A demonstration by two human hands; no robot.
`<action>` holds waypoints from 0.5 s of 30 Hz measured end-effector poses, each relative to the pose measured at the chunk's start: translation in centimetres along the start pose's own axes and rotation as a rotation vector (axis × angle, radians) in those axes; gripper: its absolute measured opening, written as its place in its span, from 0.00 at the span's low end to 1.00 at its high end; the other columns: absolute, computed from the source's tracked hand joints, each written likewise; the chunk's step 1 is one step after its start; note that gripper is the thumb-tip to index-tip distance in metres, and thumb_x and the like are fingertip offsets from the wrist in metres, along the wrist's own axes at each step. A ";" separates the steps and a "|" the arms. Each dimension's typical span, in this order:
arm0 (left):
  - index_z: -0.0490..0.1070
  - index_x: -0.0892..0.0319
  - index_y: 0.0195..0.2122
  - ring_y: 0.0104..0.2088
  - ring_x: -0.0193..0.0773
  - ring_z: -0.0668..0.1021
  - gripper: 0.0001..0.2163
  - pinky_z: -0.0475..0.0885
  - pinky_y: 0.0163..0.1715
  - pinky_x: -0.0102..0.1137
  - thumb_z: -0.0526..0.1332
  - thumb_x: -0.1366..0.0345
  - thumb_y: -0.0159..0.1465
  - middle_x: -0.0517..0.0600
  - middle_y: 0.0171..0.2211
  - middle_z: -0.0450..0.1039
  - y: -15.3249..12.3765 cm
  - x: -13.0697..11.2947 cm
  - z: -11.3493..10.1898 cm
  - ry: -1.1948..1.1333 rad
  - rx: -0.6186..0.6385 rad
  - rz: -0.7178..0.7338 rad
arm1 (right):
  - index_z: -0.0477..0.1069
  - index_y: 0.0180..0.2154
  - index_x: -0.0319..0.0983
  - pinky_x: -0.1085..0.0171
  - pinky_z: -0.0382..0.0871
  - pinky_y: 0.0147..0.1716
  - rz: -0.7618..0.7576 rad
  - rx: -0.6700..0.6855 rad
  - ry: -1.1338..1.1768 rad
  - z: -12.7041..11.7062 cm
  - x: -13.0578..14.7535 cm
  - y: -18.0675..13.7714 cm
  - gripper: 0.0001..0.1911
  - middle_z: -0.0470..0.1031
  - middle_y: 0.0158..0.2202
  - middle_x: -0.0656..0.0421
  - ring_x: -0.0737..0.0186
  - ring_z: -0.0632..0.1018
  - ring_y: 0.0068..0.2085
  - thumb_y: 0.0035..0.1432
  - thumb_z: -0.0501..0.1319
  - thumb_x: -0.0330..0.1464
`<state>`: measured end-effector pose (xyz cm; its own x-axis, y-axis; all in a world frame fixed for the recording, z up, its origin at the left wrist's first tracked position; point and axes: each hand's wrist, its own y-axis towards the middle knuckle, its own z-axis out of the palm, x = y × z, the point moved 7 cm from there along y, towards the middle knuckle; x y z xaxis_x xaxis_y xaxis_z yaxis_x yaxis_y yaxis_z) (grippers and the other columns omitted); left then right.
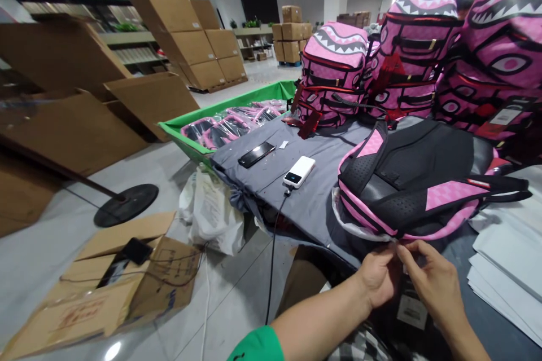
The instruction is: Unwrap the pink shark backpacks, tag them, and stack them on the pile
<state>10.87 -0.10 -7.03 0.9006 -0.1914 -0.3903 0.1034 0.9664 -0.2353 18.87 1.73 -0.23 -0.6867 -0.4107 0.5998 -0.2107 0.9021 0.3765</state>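
A pink and black backpack (419, 163) lies on the grey cloth-covered table with its straps facing up. Clear plastic (345, 223) shows along its near left edge. Just below that edge, my left hand (381, 273) and my right hand (436, 279) meet with fingertips pinched close together. What sits between the fingertips is too small to make out. Beneath my hands hangs a dark tag with a white label (412, 311). A white power bank (300, 171) with a cable plugged in and a black phone (256, 154) lie to the left.
Pink shark-mouth backpacks (334, 67) stand along the table's back. Flat white bags (508, 271) are stacked at right. A green-lined bin (186, 118) holds plastic-wrapped backpacks. An open carton (144, 282), a white plastic bag (215, 214) and a round stand base (127, 204) occupy the floor.
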 end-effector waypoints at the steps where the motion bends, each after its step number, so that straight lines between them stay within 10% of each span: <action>1: 0.81 0.63 0.38 0.50 0.54 0.79 0.26 0.68 0.57 0.43 0.79 0.49 0.45 0.60 0.40 0.81 0.1 0.3 0.1 -0.005 0.021 -0.009 | 0.74 0.28 0.42 0.64 0.59 0.19 0.043 0.049 0.026 0.0 -0.3 0.2 0.33 0.73 0.21 0.61 0.66 0.64 0.16 0.61 0.52 0.63; 7: 0.82 0.61 0.42 0.44 0.49 0.82 0.25 0.71 0.53 0.41 0.79 0.52 0.46 0.57 0.40 0.82 -1.0 0.5 -0.9 -0.002 -0.011 0.075 | 0.75 0.31 0.42 0.64 0.62 0.19 0.107 0.057 0.019 0.1 -1.7 0.0 0.31 0.77 0.25 0.59 0.64 0.69 0.18 0.60 0.53 0.61; 15: 0.81 0.65 0.32 0.28 0.36 0.77 0.24 0.71 0.35 0.31 0.81 0.57 0.36 0.53 0.29 0.79 -1.1 -0.2 -1.3 0.067 -0.224 0.051 | 0.75 0.40 0.44 0.54 0.72 0.43 -0.255 0.023 -0.190 -0.6 -1.4 -1.5 0.24 0.79 0.34 0.57 0.55 0.78 0.37 0.70 0.49 0.51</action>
<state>10.02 -1.39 -7.81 0.8713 -0.1613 -0.4635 -0.0450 0.9142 -0.4027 20.59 0.86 -1.26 -0.7268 -0.5938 0.3450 -0.4067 0.7770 0.4806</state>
